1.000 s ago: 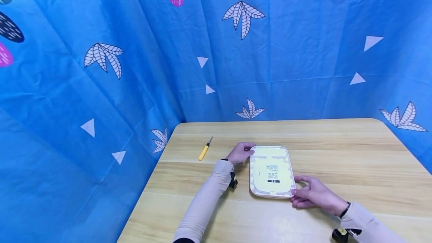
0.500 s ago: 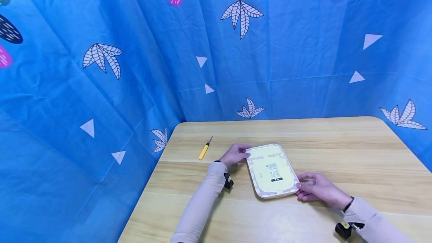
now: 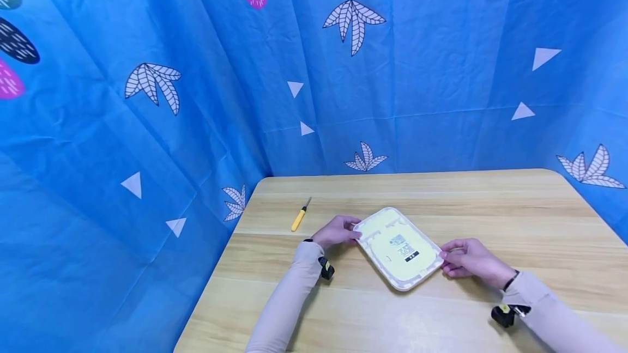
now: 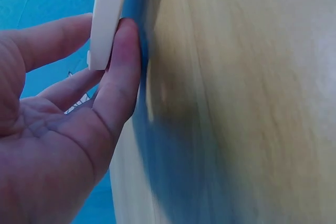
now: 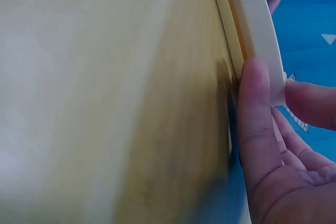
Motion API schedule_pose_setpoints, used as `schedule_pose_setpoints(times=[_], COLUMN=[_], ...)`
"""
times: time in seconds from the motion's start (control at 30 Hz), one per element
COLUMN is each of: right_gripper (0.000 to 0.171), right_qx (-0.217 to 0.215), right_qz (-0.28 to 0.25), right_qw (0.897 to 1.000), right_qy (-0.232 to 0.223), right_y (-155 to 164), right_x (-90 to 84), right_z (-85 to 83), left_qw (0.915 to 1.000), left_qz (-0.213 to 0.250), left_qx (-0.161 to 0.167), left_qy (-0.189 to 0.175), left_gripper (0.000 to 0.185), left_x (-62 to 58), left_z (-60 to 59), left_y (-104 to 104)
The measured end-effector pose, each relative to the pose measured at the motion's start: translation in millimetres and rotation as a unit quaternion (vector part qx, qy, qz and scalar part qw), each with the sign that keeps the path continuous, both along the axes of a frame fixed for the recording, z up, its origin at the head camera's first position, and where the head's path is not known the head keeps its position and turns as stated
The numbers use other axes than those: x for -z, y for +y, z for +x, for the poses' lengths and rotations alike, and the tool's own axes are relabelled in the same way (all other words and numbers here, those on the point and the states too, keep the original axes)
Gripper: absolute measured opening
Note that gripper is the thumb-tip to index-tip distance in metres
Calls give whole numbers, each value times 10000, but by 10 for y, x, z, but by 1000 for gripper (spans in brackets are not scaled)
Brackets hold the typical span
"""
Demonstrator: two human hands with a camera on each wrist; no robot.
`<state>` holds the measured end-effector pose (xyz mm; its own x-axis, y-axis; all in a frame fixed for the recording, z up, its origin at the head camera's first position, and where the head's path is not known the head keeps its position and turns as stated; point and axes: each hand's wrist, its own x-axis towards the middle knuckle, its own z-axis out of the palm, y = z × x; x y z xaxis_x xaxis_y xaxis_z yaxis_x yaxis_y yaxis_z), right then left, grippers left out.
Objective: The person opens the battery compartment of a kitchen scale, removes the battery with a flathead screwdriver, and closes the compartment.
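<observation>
A flat cream-white device with rounded corners lies label side up on the wooden table, turned diagonally. My left hand pinches its far left corner; in the left wrist view the thumb and a finger clamp the device's thin edge. My right hand pinches the near right corner. In the right wrist view the thumb presses the device's rim with a finger on the other face.
A small yellow-handled tool lies on the table to the left of my left hand. Blue patterned cloth hangs round the table's far and left sides. A black wrist camera sits by my right sleeve.
The device has turned counter-clockwise from straight to diagonal. My right hand moved right and away with its corner; my left hand drew slightly left and nearer with the other.
</observation>
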<state>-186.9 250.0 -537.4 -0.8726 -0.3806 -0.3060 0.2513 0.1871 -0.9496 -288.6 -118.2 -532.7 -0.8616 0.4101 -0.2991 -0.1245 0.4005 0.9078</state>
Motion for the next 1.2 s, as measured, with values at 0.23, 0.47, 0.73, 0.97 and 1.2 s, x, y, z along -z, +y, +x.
schedule_pose_setpoints(times=[0.23, 0.47, 0.73, 0.97, 1.2], right_gripper=[47, 46, 43, 41, 42], right_qx=[150, 274, 412, 586, 605], right_qz=[206, 375, 683, 893, 986], right_qw=[9996, 9988, 9963, 9937, 9921], right_qy=[89, 169, 330, 341, 479], right_y=[48, 85, 46, -13, -55], right_x=[-6, 13, -1, -15, -21], right_z=[-144, -286, -460, -595, -693], left_qw=[9992, 9976, 9943, 9896, 9881], left_qz=[132, 36, 267, 693, 925], left_qx=[151, 522, 783, 917, 810], left_qy=[-344, -454, -678, -870, -922], left_gripper=[58, 69, 84, 92, 87], left_x=[-16, -7, -2, 52, 44], left_z=[102, 206, 331, 416, 489], left_y=[-40, -37, -9, 32, 82])
